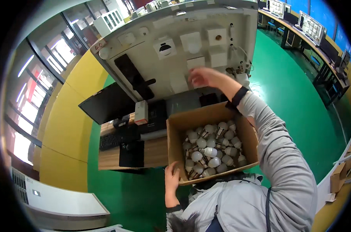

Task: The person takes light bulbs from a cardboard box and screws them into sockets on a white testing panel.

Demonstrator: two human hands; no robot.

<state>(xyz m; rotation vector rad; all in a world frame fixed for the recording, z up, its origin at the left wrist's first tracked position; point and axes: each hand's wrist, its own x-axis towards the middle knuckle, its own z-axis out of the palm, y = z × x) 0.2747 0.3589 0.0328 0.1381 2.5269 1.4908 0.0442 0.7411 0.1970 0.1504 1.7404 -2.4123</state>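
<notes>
- Holding the box [172,141] at its near left corner is your left hand [171,178], partly closed, its fingers bent at the cardboard edge.
- Your right hand [203,77] is raised beyond the box, in front of the board [160,69], fingers loosely curled; whether it grips anything or touches the board cannot be told.
- Your right forearm passes over the box's far right part.
- The box, its top open, is right in front of you, with many white bulbs [210,151] lying jumbled inside it.
- White fittings line the board beyond; a black lock [131,73] is mounted toward its left.
- To the box's left you have the table [154,152], which bears a carton [141,112], a keyboard [107,141] and, farther left, a monitor [107,102].
- Green floor [284,81] shows on both sides.
</notes>
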